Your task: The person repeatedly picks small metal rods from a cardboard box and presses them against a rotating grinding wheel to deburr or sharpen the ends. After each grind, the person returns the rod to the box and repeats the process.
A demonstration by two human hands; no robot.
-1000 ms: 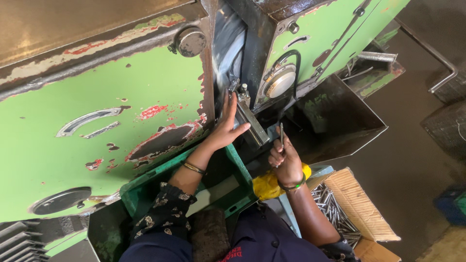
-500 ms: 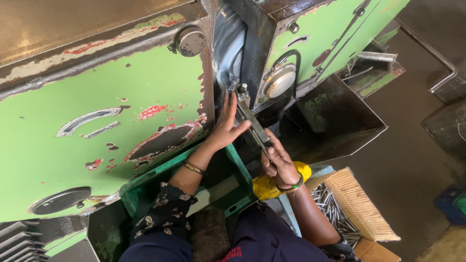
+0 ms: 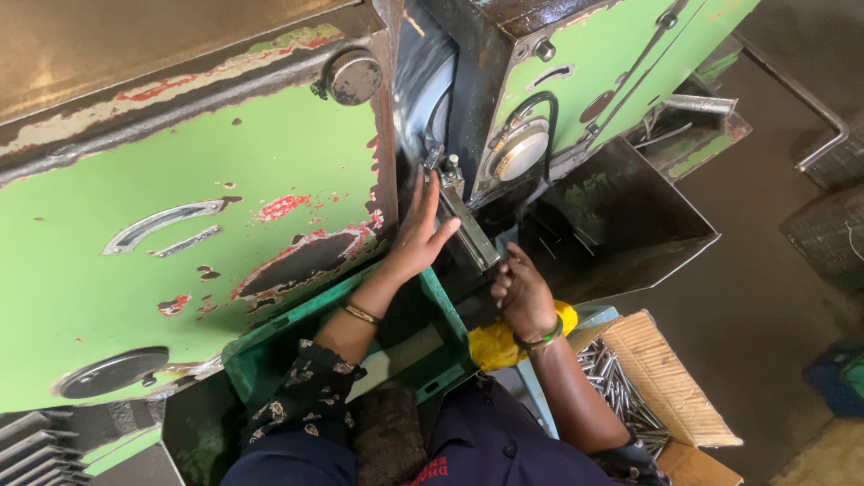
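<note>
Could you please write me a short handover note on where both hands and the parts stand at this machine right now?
Left hand: open, palm and fingers laid flat against the slanted metal guide in the gap of the green machine.
Right hand: closed near the lower end of the guide; whether it holds a piece I cannot tell.
Parts: a cardboard box of thin metal rods sits by the right arm; a yellow cloth lies under the right wrist; a green crate sits under the left forearm.
Done: both hands are in position at the guide.
Left: nothing shows how many rods have been fed.
</note>
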